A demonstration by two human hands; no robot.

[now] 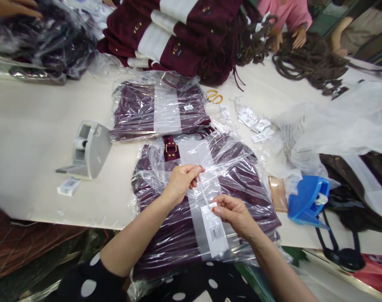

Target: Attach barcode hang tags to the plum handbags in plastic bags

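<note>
A burgundy handbag in clear plastic wrap (244, 188) lies in front of me, with a gold buckle and a white paper band showing through. Over it, my left hand (183, 180) pinches the upper end of a thin white string (203, 191). My right hand (233, 212) grips the top of a white barcode tag (214, 235) where the string meets it. The tag hangs over the band, barcode facing up. Just beyond lies a second wrapped burgundy bag (134, 111) with a small white label.
A grey tape dispenser (96, 151) stands left, a blue one (307, 197) right. Yellow-handled scissors (214, 96) and loose tags (253, 121) lie beyond the bags. Burgundy bags (191, 46) are piled at the back. Another person's hands (288, 38) are near brown bags (310, 58).
</note>
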